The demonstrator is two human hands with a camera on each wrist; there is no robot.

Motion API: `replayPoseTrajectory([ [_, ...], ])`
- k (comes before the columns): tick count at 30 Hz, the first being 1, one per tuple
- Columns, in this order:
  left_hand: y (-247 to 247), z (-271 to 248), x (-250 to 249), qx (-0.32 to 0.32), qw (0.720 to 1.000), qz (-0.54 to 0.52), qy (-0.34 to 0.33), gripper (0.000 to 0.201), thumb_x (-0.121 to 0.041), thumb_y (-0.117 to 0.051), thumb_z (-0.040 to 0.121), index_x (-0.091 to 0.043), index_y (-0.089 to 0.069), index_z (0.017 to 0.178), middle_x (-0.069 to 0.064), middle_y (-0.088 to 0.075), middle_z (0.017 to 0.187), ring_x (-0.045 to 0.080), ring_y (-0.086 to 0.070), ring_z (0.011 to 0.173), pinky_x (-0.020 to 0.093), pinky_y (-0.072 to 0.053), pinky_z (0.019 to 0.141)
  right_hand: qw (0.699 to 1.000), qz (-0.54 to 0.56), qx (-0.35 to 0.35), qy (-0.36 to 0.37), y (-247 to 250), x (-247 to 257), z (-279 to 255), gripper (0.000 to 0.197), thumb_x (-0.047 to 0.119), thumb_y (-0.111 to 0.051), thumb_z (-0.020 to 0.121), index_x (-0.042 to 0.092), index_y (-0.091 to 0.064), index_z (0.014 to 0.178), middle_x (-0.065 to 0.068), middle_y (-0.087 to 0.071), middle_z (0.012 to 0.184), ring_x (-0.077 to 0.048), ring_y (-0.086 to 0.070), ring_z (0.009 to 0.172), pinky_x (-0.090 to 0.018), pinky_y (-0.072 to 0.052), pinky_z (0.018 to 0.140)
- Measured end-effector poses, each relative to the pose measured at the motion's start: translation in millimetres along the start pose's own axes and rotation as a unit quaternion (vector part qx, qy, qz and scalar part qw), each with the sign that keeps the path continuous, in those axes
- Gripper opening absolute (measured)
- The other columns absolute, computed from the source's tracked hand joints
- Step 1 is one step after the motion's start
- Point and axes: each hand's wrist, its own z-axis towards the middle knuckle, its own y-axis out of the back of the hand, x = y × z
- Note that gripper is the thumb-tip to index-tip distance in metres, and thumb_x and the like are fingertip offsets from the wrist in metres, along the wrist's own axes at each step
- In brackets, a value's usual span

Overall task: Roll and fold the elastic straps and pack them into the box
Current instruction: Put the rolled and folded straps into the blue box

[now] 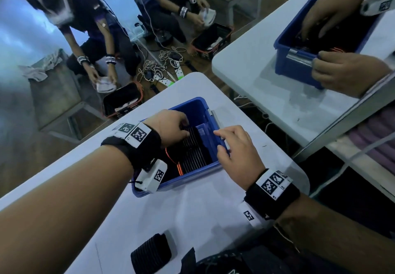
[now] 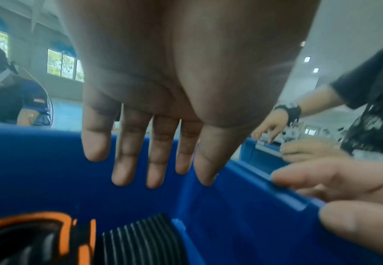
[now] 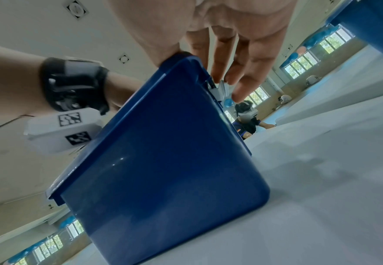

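**Onlooker A:** A person packs elastic straps into a blue box (image 1: 193,107) on a white tabletop (image 1: 213,209). How far along does it look?

**Onlooker B:** Well under way, I judge. A ribbed black strap (image 1: 193,147) already lies inside, against the right wall, and an orange-trimmed black piece (image 1: 177,162) sits just left of it. Whether that one is a strap, I cannot tell.

**A:** And the hands?

**B:** The left hand (image 1: 171,126) reaches down into the box. From the wrist view its fingers (image 2: 129,161) are straight and spread, holding nothing, hovering above the ribbed strap. The head view suggests the fingertips may touch it; I cannot say for certain.

**A:** The right?

**B:** The right hand (image 1: 237,152) rests on the box's right rim, fingers curled over the edge near a pale latch (image 1: 214,115), steadying it.

**A:** So what remains?

**B:** At least one more. A rolled ribbed strap (image 1: 151,252) stands on the near tabletop, well apart from the box, with a dark flat piece (image 1: 189,258) just right of it, partly cut off. Those look unpacked, so the job is not finished.
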Motion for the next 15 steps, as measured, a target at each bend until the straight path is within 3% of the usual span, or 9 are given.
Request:
replayPoseTrajectory([
  [3, 13, -54, 11, -0.058, 0.995, -0.077, 0.004, 0.02, -0.037, -0.064, 0.093, -0.028, -0.068, 0.111, -0.008, -0.071, 0.098, 0.013, -0.065, 0.093, 0.029, -0.051, 0.087, 1.0, 0.011, 0.004, 0.013, -5, -1, 4, 0.039, 0.016, -0.053, 0.089, 0.019, -0.061, 0.127, 0.004, -0.05, 0.118, -0.017, -0.052, 0.106, -0.038, -0.055, 0.084],
  [6, 2, -116, 27, -0.081, 0.982, -0.164, 0.05, 0.005, -0.036, -0.066, 0.093, -0.031, -0.067, 0.093, -0.016, -0.07, 0.082, -0.001, -0.063, 0.078, 0.024, -0.051, 0.075, 0.999, 0.024, 0.013, 0.03, -12, 1, 10, 0.04, 0.019, -0.05, 0.087, 0.018, -0.063, 0.125, 0.003, -0.051, 0.116, -0.02, -0.055, 0.104, -0.041, -0.055, 0.083],
  [9, -31, -172, 41, -0.081, 0.96, -0.249, 0.102, 0.008, -0.03, -0.068, 0.091, -0.029, -0.068, 0.083, -0.018, -0.069, 0.075, 0.0, -0.062, 0.072, 0.013, -0.045, 0.064, 0.998, 0.043, 0.018, 0.044, -23, 4, 16, 0.04, 0.018, -0.051, 0.087, 0.018, -0.064, 0.124, 0.004, -0.051, 0.115, -0.021, -0.058, 0.098, -0.041, -0.056, 0.08],
  [12, -79, -211, 52, -0.05, 0.949, -0.275, 0.144, 0.009, -0.029, -0.07, 0.089, -0.03, -0.068, 0.081, -0.014, -0.07, 0.078, 0.006, -0.063, 0.076, 0.018, -0.049, 0.067, 0.997, 0.056, 0.02, 0.058, -34, 7, 21, 0.038, 0.015, -0.053, 0.086, 0.018, -0.064, 0.122, 0.004, -0.05, 0.114, -0.022, -0.059, 0.093, -0.037, -0.056, 0.074],
  [15, -130, -228, 65, -0.007, 0.946, -0.274, 0.174, 0.018, -0.032, -0.077, 0.084, -0.037, -0.066, 0.097, -0.018, -0.067, 0.101, 0.002, -0.062, 0.091, 0.016, -0.047, 0.078, 0.995, 0.065, 0.026, 0.074, -44, 12, 23, 0.037, 0.01, -0.056, 0.085, 0.017, -0.064, 0.121, 0.003, -0.051, 0.115, -0.022, -0.059, 0.097, -0.031, -0.057, 0.07],
])
